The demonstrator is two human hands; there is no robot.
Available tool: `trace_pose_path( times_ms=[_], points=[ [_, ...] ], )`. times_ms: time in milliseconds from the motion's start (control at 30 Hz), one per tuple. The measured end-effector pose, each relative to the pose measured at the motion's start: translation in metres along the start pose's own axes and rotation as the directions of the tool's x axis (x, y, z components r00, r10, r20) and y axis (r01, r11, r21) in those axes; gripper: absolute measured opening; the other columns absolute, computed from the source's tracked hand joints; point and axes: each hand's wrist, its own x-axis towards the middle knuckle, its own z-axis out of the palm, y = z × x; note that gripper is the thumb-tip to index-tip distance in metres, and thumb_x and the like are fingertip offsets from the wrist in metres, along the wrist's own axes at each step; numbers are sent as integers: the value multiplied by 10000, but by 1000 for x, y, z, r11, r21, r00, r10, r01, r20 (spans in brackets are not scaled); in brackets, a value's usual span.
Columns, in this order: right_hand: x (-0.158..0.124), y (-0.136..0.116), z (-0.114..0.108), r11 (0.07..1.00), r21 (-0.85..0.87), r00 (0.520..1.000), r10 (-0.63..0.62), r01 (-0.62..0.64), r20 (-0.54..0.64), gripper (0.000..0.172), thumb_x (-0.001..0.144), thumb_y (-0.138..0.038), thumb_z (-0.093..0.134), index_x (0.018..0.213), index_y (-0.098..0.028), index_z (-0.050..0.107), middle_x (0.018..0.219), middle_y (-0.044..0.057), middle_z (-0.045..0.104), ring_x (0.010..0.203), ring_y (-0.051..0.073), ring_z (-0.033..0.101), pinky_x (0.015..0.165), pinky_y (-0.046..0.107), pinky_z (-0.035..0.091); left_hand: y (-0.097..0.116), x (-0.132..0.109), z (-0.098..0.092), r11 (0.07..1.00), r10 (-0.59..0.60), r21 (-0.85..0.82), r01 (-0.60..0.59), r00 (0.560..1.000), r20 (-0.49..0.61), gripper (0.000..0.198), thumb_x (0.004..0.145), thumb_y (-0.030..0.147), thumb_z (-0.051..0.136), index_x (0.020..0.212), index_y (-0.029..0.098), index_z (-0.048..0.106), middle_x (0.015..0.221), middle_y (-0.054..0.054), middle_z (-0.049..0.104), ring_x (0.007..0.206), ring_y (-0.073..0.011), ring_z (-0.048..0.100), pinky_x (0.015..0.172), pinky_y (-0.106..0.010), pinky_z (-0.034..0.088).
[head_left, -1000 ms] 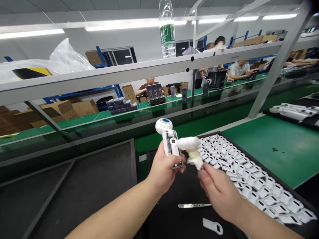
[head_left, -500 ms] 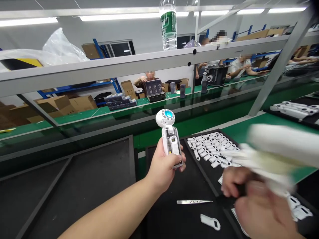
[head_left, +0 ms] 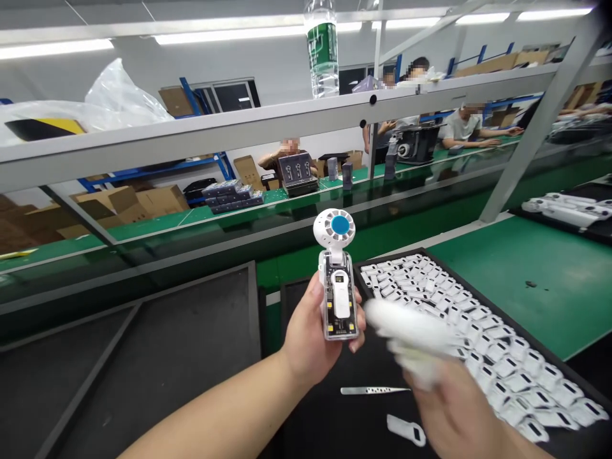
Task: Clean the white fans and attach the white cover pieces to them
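My left hand (head_left: pixel 310 328) grips a white handheld device (head_left: pixel 338 274) upright. It has a round head with a blue centre and a clear body showing a circuit board. My right hand (head_left: pixel 459 408) holds a white soft bundle (head_left: pixel 406 335), probably cloth, blurred by motion and just right of the device, not touching it. Below the hands, steel tweezers (head_left: pixel 375 390) and a small white plastic part with a hole (head_left: pixel 406 430) lie on a black mat (head_left: pixel 306 408).
To the right, a black tray (head_left: pixel 478 292) holds rows of several white parts. A green bench surface (head_left: pixel 526 274) lies beyond it. A metal shelf bar (head_left: pixel 191 137) runs overhead, with a water bottle (head_left: pixel 322 54) above it. Co-workers (head_left: pixel 461 127) sit at a distant green line.
The device has turned so its clear front faces me and has risen slightly. My right hand has swung back left from the far right, bringing the white bundle close to the device.
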Motion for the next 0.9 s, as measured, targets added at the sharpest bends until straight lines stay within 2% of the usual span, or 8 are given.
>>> trace_pose_path(
  times_ms=[100,200,300,400,467,533,667,900],
  points=[
    [5,-8,-2,970,-160,975,-156,182,161,245,988,-226,382,754,-247,452,561,-23,569,443,145,550,442,262,344,-2,2,-5,997,44,66,-39,996,-79,359,802,458,672,966,168,537,826,-33,612,581,-118,561,479,-231,451],
    [-2,3,-3,937,-218,957,-245,274,153,261,988,-200,348,737,-247,403,560,-36,546,444,126,543,458,246,350,1,5,-7,990,57,135,-45,995,-88,285,702,191,699,936,150,542,788,-27,612,629,-124,574,505,-216,457],
    [-17,33,3,913,-348,971,-153,211,186,271,999,-227,376,733,-243,426,559,-35,562,458,141,566,473,262,346,5,6,-1,973,117,210,-96,989,-91,387,678,118,692,1021,174,521,936,-61,656,764,-186,629,531,-270,529],
    [-23,58,16,852,-507,952,34,131,304,259,991,-242,428,742,-233,498,612,-10,626,523,183,627,500,290,333,7,2,5,972,82,226,-62,994,-77,495,674,90,717,1107,193,500,1094,-82,657,909,-226,659,704,-390,603],
    [-20,64,26,819,-561,903,147,118,403,236,985,-235,446,776,-222,554,695,18,675,613,212,671,533,297,339,6,0,7,975,22,222,-12,999,-42,452,676,87,695,1079,178,512,1004,-67,667,787,-197,669,693,-380,591],
    [-14,64,35,810,-575,857,209,118,471,215,984,-233,461,817,-209,595,748,37,700,675,227,691,558,296,347,4,-1,7,980,-1,197,6,1000,-22,350,687,112,643,1011,166,522,912,-47,653,652,-161,635,591,-331,556],
    [-9,60,48,809,-571,820,227,142,525,193,969,-242,505,830,-191,629,741,53,705,660,231,687,566,291,344,-1,1,2,988,19,152,-13,999,-35,319,656,127,585,961,180,509,905,-30,625,644,-158,603,508,-304,529],
    [-11,61,53,814,-550,791,206,189,576,189,962,-198,481,902,-170,658,787,81,708,720,280,692,609,336,386,-1,5,-2,985,-9,173,19,999,-54,348,627,129,600,959,187,513,911,-34,622,672,-164,602,516,-303,537]
  ],
)
